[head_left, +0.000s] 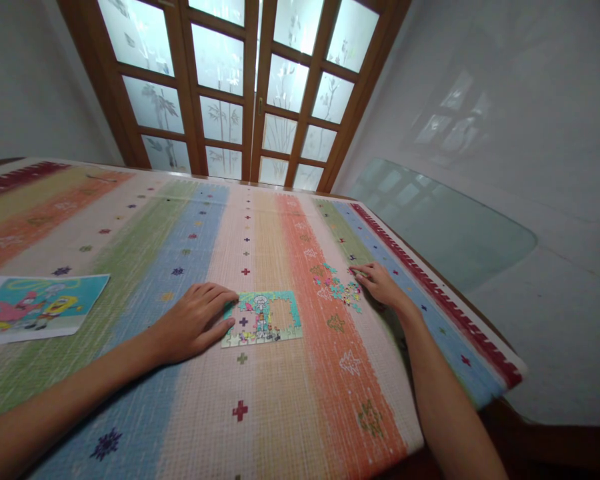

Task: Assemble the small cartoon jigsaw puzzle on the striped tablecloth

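Note:
A partly assembled jigsaw puzzle lies flat on the tablecloth, its border largely joined and a cartoon figure in its middle. Gaps on both sides of that figure let the cloth show through. My left hand rests palm down with fingers spread, its fingertips touching the puzzle's left edge. To the right of the puzzle is a pile of loose puzzle pieces, mostly turquoise. At the pile's upper right edge, my right hand has its thumb and forefinger close together; anything between them is too small to make out.
A printed reference picture of cartoon characters lies at the left. The striped tablecloth covers the table and hangs over its right side. Beyond stand wooden doors with frosted panes; a glass-like panel is by the right wall.

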